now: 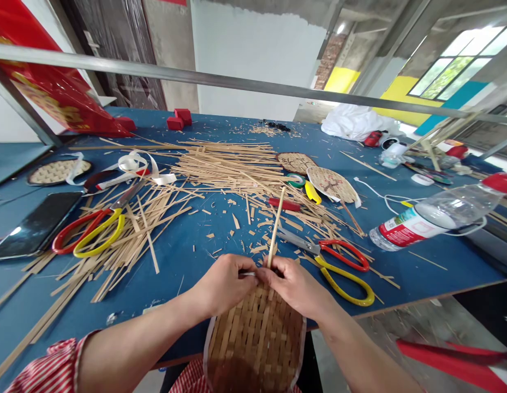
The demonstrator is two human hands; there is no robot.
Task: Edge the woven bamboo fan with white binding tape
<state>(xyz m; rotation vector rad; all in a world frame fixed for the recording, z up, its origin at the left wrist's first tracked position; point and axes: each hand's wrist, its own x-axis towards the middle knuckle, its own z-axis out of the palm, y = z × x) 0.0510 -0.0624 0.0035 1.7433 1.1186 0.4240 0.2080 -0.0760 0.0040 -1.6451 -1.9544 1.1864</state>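
A woven bamboo piece (255,344) with a pale edging rests at the table's front edge, over the lap. At its top edge, my left hand (228,281) is closed, with a bit of white material between thumb and fingers. Beside it, my right hand (296,284) is closed around a thin bamboo strip (276,226) that stands up from the top of the weave. The fingertips of both hands nearly touch. Scissors with red and yellow handles (345,267) lie just right of my right hand.
Many loose bamboo strips (224,166) and offcuts cover the blue table (188,234). At left are a second pair of scissors (100,224), a phone (38,224) and white tape (134,164). A plastic bottle (433,218) lies at right; two woven pieces (333,183) sit further back.
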